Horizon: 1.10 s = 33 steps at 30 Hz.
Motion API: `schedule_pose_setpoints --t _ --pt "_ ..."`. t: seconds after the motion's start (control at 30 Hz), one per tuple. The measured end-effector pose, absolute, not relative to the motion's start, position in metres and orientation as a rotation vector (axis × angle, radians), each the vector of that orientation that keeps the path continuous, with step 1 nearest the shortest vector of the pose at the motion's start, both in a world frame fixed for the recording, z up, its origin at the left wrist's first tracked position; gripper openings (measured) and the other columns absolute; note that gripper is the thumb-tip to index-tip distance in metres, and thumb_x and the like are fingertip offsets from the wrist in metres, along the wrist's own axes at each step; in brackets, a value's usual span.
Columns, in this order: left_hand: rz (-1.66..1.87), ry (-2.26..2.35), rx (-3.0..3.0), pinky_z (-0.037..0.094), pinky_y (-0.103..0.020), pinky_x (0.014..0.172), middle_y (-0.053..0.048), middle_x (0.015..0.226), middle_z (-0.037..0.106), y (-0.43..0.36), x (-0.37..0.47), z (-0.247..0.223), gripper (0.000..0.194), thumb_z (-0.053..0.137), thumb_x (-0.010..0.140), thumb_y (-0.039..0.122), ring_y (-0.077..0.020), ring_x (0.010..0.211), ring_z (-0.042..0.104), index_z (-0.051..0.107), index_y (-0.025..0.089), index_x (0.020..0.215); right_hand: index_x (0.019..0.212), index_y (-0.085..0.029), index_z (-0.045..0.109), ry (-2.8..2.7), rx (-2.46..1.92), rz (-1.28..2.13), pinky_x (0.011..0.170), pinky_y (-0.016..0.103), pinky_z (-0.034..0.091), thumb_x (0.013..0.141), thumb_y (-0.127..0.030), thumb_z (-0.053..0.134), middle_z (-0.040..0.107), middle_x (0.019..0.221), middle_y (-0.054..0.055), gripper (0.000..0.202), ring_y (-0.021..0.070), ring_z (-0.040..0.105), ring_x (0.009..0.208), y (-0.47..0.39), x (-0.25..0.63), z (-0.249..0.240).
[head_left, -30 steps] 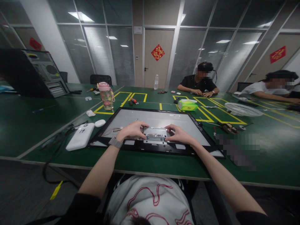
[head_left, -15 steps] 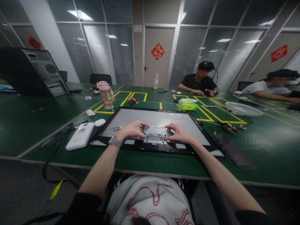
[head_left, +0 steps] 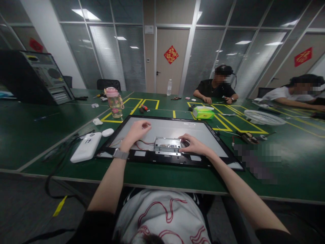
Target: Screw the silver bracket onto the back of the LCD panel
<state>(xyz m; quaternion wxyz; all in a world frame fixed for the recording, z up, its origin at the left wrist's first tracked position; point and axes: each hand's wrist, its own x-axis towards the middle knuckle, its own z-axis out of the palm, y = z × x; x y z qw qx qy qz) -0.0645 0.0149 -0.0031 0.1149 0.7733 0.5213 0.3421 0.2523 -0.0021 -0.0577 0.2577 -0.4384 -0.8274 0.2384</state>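
A flat display panel (head_left: 203, 134) with a black frame lies on the green table in front of me. On its near part sits a silver metal bracket (head_left: 167, 144) with connectors, and thin wires (head_left: 142, 145) run from its left side. My right hand (head_left: 191, 144) holds the bracket's right edge between thumb and fingers. Raised over the left part of the panel, my left hand (head_left: 138, 130) is off the bracket, its fingers curled but apart, with nothing seen in them.
Left of the panel are a white power bank (head_left: 86, 147), a white oval case (head_left: 108, 132) and a pink-lidded bottle (head_left: 114, 103). Beyond it lies a green tissue pack (head_left: 203, 113). A computer case (head_left: 38, 78) stands far left. Two people sit at the right.
My left hand has let go of the bracket's left side and moved up and left, uncovering that side and the wires. My right hand has stayed in place.
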Motion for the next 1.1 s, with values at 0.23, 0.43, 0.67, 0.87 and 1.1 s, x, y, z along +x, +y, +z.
schedule_pose_setpoints --t 0.23,0.43,0.67,0.87,1.1 --pt "0.529 2.074 2.171 0.047 -0.031 0.063 -0.005 0.059 0.064 0.022 -0.101 -0.021 0.021 0.076 0.055 0.037 -0.0226 0.064 0.062 0.065 0.020 0.061 0.110 -0.018 0.059 -2.210 -1.197 0.705 0.085 0.037 0.047 0.063 -0.044 0.078 0.054 0.097 0.005 0.057 0.0219 0.056 0.092 -0.002 0.253 -0.061" --pt "0.702 2.015 2.148 0.050 -0.037 0.069 -0.009 0.067 0.067 0.018 -0.093 -0.018 0.007 0.066 0.065 0.024 -0.0264 0.071 0.065 0.068 0.017 0.065 0.110 -0.019 0.058 -2.221 -1.218 0.721 0.089 0.038 0.045 0.064 -0.045 0.077 0.053 0.097 0.005 0.056 0.0225 0.055 0.094 -0.004 0.253 -0.058" --pt "1.731 1.306 1.664 0.054 -0.033 0.080 -0.006 0.087 0.069 0.017 -0.071 0.006 0.042 0.073 0.066 0.032 -0.0177 0.080 0.067 0.060 0.014 0.103 0.111 -0.020 0.059 -2.231 -1.220 0.720 0.089 0.038 0.046 0.065 -0.045 0.076 0.054 0.098 0.005 0.055 0.0230 0.055 0.095 -0.006 0.253 -0.055" --pt "1.872 0.709 1.371 0.058 -0.037 0.079 -0.004 0.099 0.065 0.016 -0.050 0.003 0.039 0.067 0.079 0.038 -0.0162 0.084 0.069 0.042 0.023 0.106 0.114 -0.020 0.058 -2.248 -1.213 0.706 0.088 0.037 0.047 0.068 -0.046 0.075 0.055 0.100 0.006 0.056 0.0230 0.055 0.095 -0.004 0.254 -0.057" --pt "1.693 0.765 1.579 0.062 -0.029 0.062 -0.004 0.096 0.063 0.001 -0.032 0.002 0.043 0.070 0.077 0.031 -0.0150 0.075 0.068 0.050 0.021 0.114 0.114 -0.021 0.058 -2.240 -1.228 0.727 0.090 0.038 0.046 0.067 -0.047 0.075 0.055 0.101 0.005 0.056 0.0232 0.056 0.096 -0.006 0.253 -0.055"
